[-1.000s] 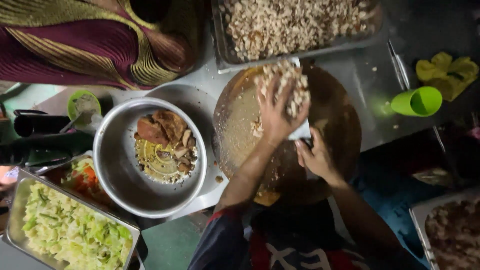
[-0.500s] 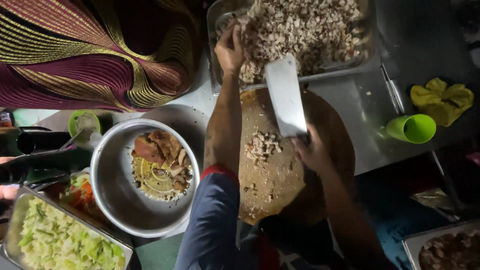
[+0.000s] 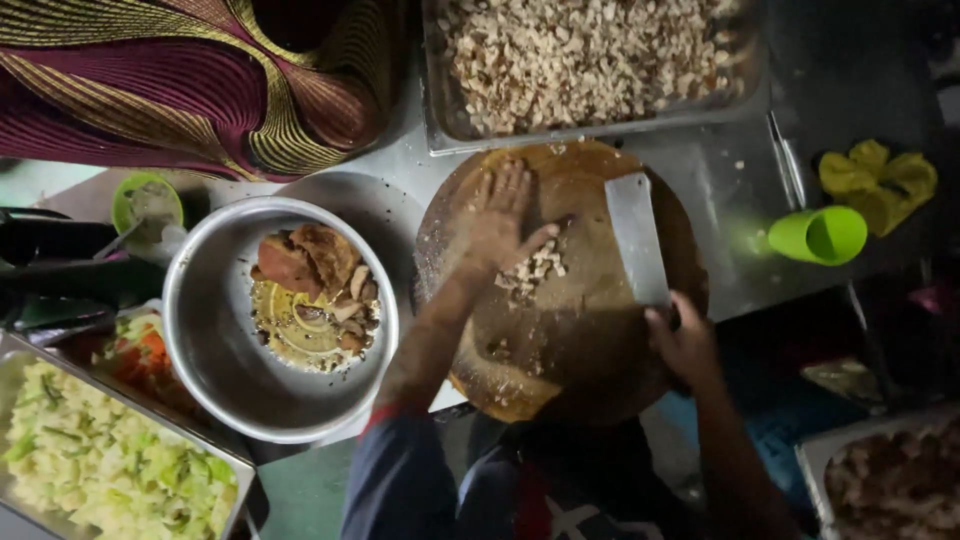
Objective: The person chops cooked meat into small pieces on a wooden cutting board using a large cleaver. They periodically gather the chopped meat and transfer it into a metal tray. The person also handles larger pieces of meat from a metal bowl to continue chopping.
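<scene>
Head view — cleaver (image 3: 637, 238) near chopping board (image 3: 580, 330) edge

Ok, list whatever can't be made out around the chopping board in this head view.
- Cleaver handle: wrapped by the right hand.
- Board under the left hand: covered by the palm.
- Pieces in the steel bowl: too dim to identify.
- Tray of chopped bits: cut by the top edge.
- Bottom-right tray: blurred and cropped.

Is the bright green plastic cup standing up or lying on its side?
Lying on its side: the bright green plastic cup shows its round open mouth sideways on the grey metal counter.
</scene>
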